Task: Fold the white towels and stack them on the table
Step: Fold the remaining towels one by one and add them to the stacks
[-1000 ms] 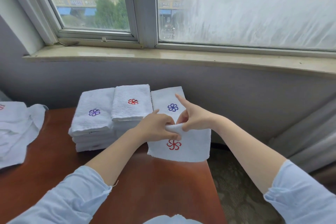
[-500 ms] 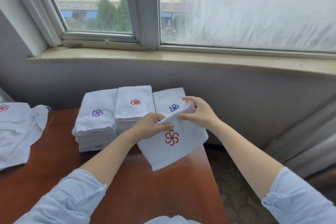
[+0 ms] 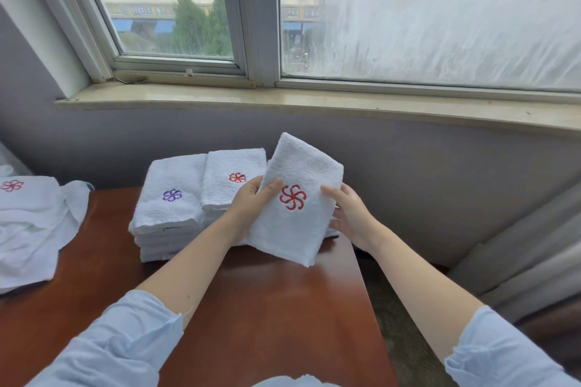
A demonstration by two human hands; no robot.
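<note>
Hands: the left hand (image 3: 251,207) grips the left edge of the folded towel (image 3: 295,229), thumb on top. The right hand (image 3: 349,217) holds the right edge, thumb along it and fingers hidden underneath. The two hands are apart with the cloth between them.
Towel: it shows a red pinwheel face up and is tilted, held above the far right corner of the table (image 3: 267,308).
Stacks: the purple-marked stack (image 3: 171,198) and the red-marked stack (image 3: 234,177) sit side by side. A third pile (image 3: 333,232) seems to lie under the held towel, mostly hidden.
Waiting: loose towels (image 3: 28,223) lie unfolded at the table's left end.
Risk, fold: the layers are held only at the edges, so a slack grip on the way down could let the lower corner sag and the fold open.
Risk, skew: set down at this tilt, the towel would sit crooked on its pile.
Risk, edge: the pile sits close to the table's right edge, so a landing too far right may overhang and slide off.
Risk, neighbour: the left knuckles are touching or nearly touching the red-marked stack, and a sideways brush could shove its top towel.
</note>
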